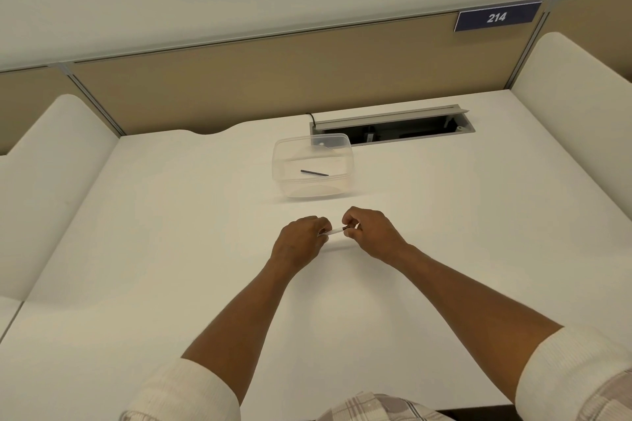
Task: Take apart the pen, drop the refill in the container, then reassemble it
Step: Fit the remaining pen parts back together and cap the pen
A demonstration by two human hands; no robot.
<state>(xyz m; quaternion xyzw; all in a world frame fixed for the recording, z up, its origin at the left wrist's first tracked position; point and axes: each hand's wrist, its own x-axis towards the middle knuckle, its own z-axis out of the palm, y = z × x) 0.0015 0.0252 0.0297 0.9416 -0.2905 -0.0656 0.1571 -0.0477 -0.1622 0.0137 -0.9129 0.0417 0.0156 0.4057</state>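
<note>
We see the pen [333, 232] held level just above the white desk [171, 249], near the middle of the view, its pale barrel bridging the gap between both hands; the left hand [301, 243] is curled closed around the barrel's end at 9 o'clock, fingers wrapped over it; the right hand [371, 232] pinches a small dark end piece [346, 225] at the barrel's 3 o'clock end, thumb and fingertips tight together; we cannot tell whether that piece is seated on the barrel or only touching it. At 12 o'clock from the hands, apart from them, stands the clear plastic container [284, 161], open at the top; the thin dark refill [314, 173] lies flat on its floor, angled slightly. Just beyond the container, toward 1 o'clock, an open cable tray [393, 128] is set into the desk; higher, at 2 o'clock, a blue sign [496, 17] on the beige partition [239, 85] reads 214.
</note>
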